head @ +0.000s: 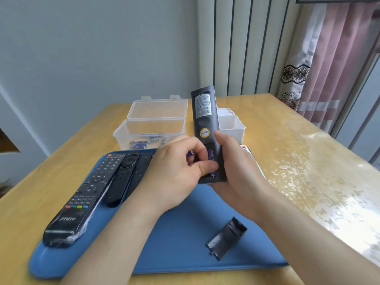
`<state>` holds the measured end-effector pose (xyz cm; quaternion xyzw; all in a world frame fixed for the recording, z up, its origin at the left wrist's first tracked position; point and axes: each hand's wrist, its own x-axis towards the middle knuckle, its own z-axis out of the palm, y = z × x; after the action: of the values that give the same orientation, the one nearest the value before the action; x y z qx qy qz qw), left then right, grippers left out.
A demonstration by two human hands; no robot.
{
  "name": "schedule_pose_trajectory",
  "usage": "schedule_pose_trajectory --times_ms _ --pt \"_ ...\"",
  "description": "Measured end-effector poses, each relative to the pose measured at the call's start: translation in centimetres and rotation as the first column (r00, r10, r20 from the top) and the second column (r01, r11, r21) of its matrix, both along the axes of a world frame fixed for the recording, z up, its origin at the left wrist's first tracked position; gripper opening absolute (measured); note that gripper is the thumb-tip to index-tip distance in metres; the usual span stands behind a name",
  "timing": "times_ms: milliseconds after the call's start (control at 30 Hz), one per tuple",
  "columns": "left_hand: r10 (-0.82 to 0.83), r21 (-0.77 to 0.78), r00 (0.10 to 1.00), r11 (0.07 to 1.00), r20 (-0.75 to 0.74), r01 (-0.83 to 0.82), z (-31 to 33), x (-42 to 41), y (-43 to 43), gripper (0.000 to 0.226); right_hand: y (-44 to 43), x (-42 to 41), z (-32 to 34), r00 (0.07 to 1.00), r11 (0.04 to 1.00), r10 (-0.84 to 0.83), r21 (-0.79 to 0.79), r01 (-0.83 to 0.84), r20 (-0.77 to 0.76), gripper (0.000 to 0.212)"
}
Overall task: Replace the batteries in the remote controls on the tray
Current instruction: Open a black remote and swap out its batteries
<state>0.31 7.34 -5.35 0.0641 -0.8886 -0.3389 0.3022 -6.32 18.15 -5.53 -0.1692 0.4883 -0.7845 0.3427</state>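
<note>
While the grey remote (202, 112) is gripped above the tray (185, 233) by the right hand (236, 167), its battery (211, 155) is pinched by the left hand (174, 171).

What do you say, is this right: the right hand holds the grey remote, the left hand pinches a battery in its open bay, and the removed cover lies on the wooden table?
Not quite. In the head view the removed cover lies on the blue tray, not on the wooden table. The right hand, grey remote, left hand and battery are as stated.
</note>
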Motion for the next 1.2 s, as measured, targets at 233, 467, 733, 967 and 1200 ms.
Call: schedule_pose_trajectory --times_ms 233,467,733,967,1200 --pt "0.005 0.392 0.996 0.92 -0.093 0.032 0.1 -0.1 0.4 0.011 1.1 -0.8 0.7 0.969 0.964 0.248 -0.099 -0.246 0.001 0.028" --pt "-0.105 0.871 0.988 0.469 -0.109 0.146 0.6 0.2 -0.7 0.026 1.6 -1.7 0.2 0.972 0.973 0.219 -0.053 -0.224 -0.082 0.035" --pt "-0.169 0.938 0.978 0.302 -0.125 0.172 1.1 0.7 -1.7 0.027 1.6 -2.0 0.2 0.984 0.98 0.179 -0.085 -0.178 -0.003 0.033" --pt "-0.225 0.866 0.948 0.399 -0.226 0.301 1.5 0.8 -1.3 0.026 1.6 -2.0 0.1 0.977 0.979 0.193 -0.05 -0.199 -0.094 0.041" --pt "-0.176 0.814 0.944 0.477 -0.28 0.331 1.3 0.6 -0.4 0.008 1.4 -1.7 0.2 0.974 0.968 0.225 -0.105 -0.226 -0.018 0.039"
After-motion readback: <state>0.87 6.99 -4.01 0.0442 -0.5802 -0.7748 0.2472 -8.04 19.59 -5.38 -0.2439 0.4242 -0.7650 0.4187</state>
